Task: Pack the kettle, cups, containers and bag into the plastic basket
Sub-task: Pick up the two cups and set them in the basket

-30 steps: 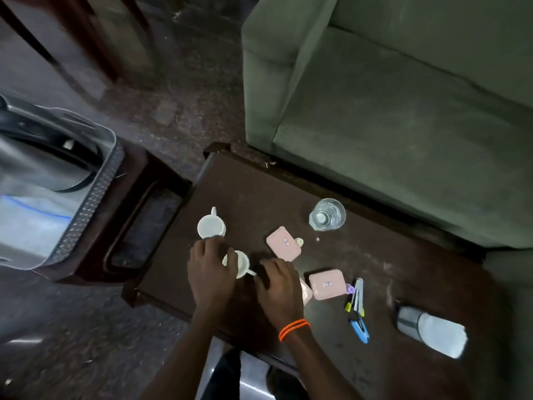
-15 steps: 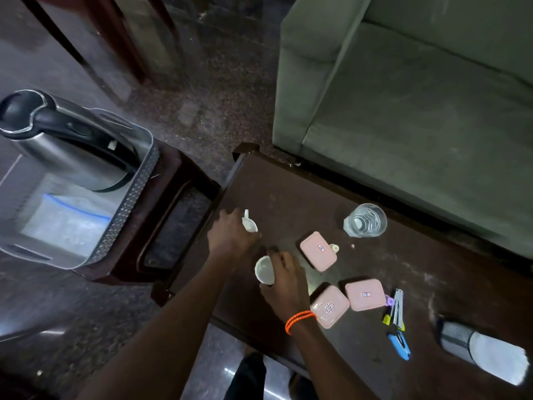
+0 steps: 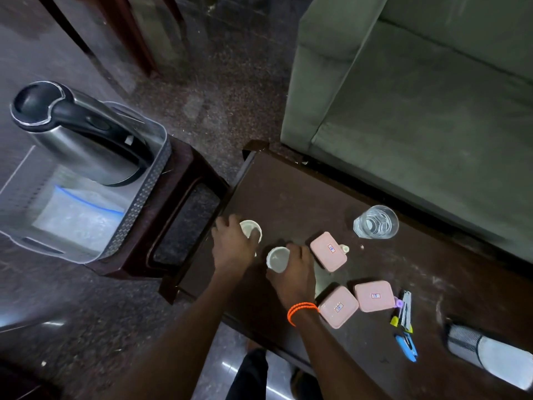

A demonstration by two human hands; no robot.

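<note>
My left hand point(image 3: 233, 249) grips a small white cup point(image 3: 249, 228) near the left end of the dark coffee table point(image 3: 288, 192). My right hand point(image 3: 294, 272), with an orange band on its wrist, holds a second white cup point(image 3: 277, 258) just beside it. Three pink lidded containers lie on the table: one point(image 3: 328, 251) right of my right hand, two more point(image 3: 338, 306) point(image 3: 373, 295) nearer me. The clear plastic basket point(image 3: 135, 203) stands on a low stool at the left, with the steel kettle point(image 3: 78, 134) and a zip bag point(image 3: 83, 215) inside it.
A glass of water point(image 3: 376, 222) stands at the table's far edge. Clippers and small coloured tools point(image 3: 403, 319) lie to the right, and a grey-white object point(image 3: 487, 353) lies at the far right. A green sofa point(image 3: 418, 96) is behind the table. The wooden stool point(image 3: 184, 215) abuts the table.
Both hands have closed on the two cups, which now stand upright in my grip. The view has swung left, bringing the basket and kettle fully into sight.
</note>
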